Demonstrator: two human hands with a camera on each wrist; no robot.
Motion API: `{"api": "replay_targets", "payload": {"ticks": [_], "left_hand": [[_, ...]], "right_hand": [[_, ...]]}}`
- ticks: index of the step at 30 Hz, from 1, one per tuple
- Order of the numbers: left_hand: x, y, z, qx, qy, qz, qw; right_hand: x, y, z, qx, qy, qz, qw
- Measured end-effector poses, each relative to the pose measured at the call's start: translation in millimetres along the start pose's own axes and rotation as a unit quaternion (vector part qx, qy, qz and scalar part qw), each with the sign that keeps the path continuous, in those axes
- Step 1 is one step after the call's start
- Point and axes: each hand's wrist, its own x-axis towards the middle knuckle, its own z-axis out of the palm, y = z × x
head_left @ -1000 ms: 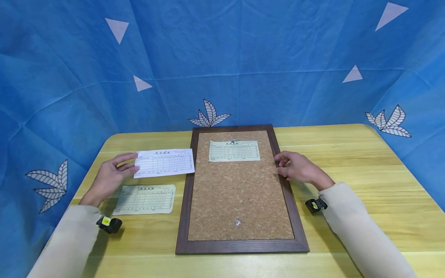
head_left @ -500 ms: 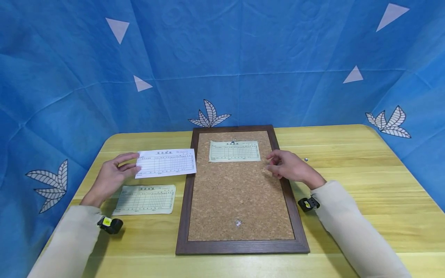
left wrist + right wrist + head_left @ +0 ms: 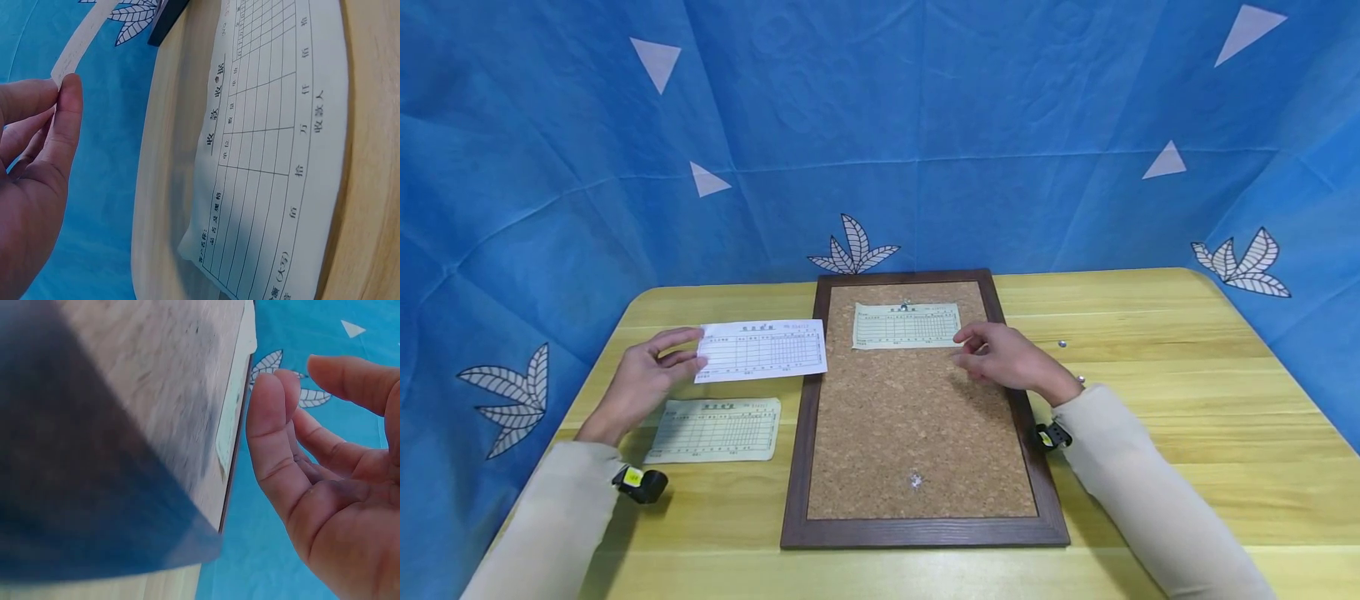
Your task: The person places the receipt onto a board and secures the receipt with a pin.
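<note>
My left hand (image 3: 643, 375) pinches the left end of a white receipt slip (image 3: 763, 350), held above the table with its right end over the board's left frame. In the left wrist view that slip (image 3: 81, 45) shows nearly edge-on between thumb and fingers. My right hand (image 3: 1006, 358) hovers over the right side of a cork board (image 3: 917, 417). Its fingers are loosely bent; the right wrist view shows a gap between thumb and fingertips with nothing in it. A pale green receipt slip (image 3: 880, 329) lies near the board's top, a small tack (image 3: 904, 307) at its upper edge.
Another pale green receipt slip (image 3: 715, 433) lies on the wooden table (image 3: 715, 517) below my left hand. Two small shiny studs, one a tack (image 3: 1062, 343), lie right of the board. A silvery-white spot (image 3: 916, 481) marks the lower cork. Blue cloth (image 3: 880, 108) hangs behind.
My right hand has moved left from the board's right frame to over the cork, uncovering the small studs on the table. The left hand and white slip have shifted slightly right.
</note>
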Motion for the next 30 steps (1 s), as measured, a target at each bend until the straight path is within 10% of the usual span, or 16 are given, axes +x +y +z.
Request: {"api": "replay_targets", "payload": {"ticks": [30], "left_hand": [[-0.2, 10.0, 7.0, -0.005, -0.012, 0.002, 0.9999]], "right_hand": [[15, -26, 17.2, -0.040, 0.005, -0.021, 0.999]]}}
